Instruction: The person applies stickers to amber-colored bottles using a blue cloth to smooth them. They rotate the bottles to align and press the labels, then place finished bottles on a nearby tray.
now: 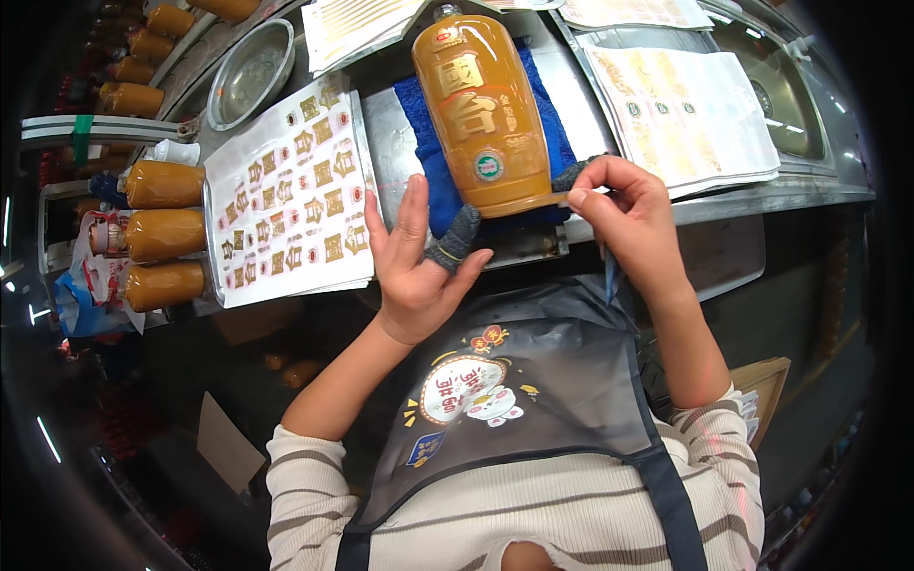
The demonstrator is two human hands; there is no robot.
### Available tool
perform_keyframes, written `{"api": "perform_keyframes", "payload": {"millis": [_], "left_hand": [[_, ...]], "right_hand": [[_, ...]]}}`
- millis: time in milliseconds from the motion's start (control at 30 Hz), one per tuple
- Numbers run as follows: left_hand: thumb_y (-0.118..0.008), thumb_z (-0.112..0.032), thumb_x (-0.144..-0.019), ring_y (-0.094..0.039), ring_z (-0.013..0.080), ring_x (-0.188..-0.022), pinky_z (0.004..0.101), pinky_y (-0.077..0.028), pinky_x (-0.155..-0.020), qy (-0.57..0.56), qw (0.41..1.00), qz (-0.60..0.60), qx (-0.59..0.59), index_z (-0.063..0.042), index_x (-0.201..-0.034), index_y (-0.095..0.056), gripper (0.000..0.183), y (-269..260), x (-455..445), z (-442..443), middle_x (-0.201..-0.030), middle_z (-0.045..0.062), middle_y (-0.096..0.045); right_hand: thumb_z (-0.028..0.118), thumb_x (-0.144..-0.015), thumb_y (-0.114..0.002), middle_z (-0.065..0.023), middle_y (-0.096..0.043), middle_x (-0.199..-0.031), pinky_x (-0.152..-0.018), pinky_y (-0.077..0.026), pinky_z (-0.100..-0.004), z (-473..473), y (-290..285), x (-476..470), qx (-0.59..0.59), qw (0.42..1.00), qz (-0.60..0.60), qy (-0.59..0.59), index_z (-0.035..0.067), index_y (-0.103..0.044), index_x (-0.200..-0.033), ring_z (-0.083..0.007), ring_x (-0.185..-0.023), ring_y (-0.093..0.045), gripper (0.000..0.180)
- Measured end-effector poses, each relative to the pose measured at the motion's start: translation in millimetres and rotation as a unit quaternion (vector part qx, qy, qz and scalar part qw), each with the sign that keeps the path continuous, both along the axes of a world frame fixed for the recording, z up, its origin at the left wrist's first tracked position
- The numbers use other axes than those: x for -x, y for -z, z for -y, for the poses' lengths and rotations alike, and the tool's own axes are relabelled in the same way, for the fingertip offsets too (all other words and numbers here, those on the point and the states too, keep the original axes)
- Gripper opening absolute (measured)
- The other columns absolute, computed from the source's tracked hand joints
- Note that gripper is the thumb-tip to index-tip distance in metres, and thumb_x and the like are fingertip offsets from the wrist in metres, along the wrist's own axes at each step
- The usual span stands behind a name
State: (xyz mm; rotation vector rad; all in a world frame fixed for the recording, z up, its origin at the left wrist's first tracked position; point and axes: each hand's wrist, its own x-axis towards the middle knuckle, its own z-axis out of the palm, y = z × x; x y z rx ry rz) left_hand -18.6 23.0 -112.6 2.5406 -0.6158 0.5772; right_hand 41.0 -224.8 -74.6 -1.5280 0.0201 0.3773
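An amber-brown glazed bottle (493, 150) lies on a blue cloth (410, 107), its base towards me. Gold characters and a round green-and-white emblem (489, 165) decorate its side. My left hand (421, 264) is spread beside the base, palm partly up, and holds nothing. A grey finger cot (457, 239) with a yellow band covers one of its fingers, close to or touching the base. Thumb and finger of my right hand (628, 214) pinch the end of a thin strip (560, 199) at the base's right edge. A pointed blue tool (610, 275) sticks out below that hand; its upper part is hidden.
Sheets of gold decals (293, 193) lie left, and more decal sheets (678, 114) right. A metal bowl (251, 75) stands at the back left. Several similar bottles (168, 234) lie at the far left. A steel sink (775, 93) is at the right.
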Motion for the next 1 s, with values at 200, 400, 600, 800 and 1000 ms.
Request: {"api": "perform_keyframes", "payload": {"millis": [200,400,600,800,1000], "left_hand": [[-0.083,-0.017,-0.073,-0.051,0.0438,-0.131,0.0677,-0.018,-0.111,0.017,0.999,0.011,-0.026,-0.004,-0.096,-0.075,0.028,-9,-7,4,-0.148,0.033,-0.041],[-0.084,-0.012,-0.068,-0.049,0.0448,-0.132,0.0702,-0.016,-0.11,0.065,0.996,0.043,-0.041,-0.005,-0.095,-0.072,0.03,-28,-24,14,-0.151,0.029,-0.039],[-0.082,-0.013,-0.072,-0.048,0.0447,-0.134,0.0706,-0.016,-0.11,0.056,0.991,0.064,-0.107,-0.006,-0.093,-0.074,0.024,-48,-46,41,-0.145,0.025,-0.049],[-0.086,-0.019,-0.069,-0.048,0.0372,-0.136,0.067,-0.018,-0.112,0.002,0.999,0.042,0.032,0.0,-0.123,-0.067,0.06,-23,-41,24,-0.145,0.021,-0.051],[-0.086,-0.017,-0.07,-0.048,0.0415,-0.135,0.0668,-0.019,-0.111,0.007,0.999,0.013,0.036,0.004,-0.109,-0.07,0.047,-8,-6,1,-0.147,0.026,-0.047]], "right_hand": [[0.007,-0.087,-0.067,0.003,-0.06,-0.079,-0.055,-0.038,-0.0159,2,4,-1,0.009,1.0,0.001,0.007,0.002,-0.063,-0.085,0.001,-0.063,-0.05,0.007],[0.009,-0.088,-0.066,0.004,-0.059,-0.077,-0.052,-0.036,-0.0165,-2,11,-3,0.005,1.0,0.013,0.011,0.003,-0.062,-0.084,0.0006,-0.06,-0.047,0.008],[0.008,-0.087,-0.068,0.0034,-0.061,-0.08,-0.057,-0.039,-0.0155,-4,9,-1,0.009,1.0,-0.01,-0.007,0.001,-0.064,-0.086,0.0011,-0.065,-0.051,0.008],[0.005,-0.086,-0.068,0.007,-0.056,-0.076,-0.053,-0.032,-0.0143,-8,11,-3,0.009,0.999,0.002,-0.03,0.003,-0.062,-0.084,0.0035,-0.062,-0.044,0.007],[0.004,-0.085,-0.067,0.007,-0.055,-0.075,-0.053,-0.031,-0.0143,-5,5,-1,0.004,0.999,-0.014,-0.03,0.003,-0.061,-0.083,0.0034,-0.062,-0.043,0.006]]}}
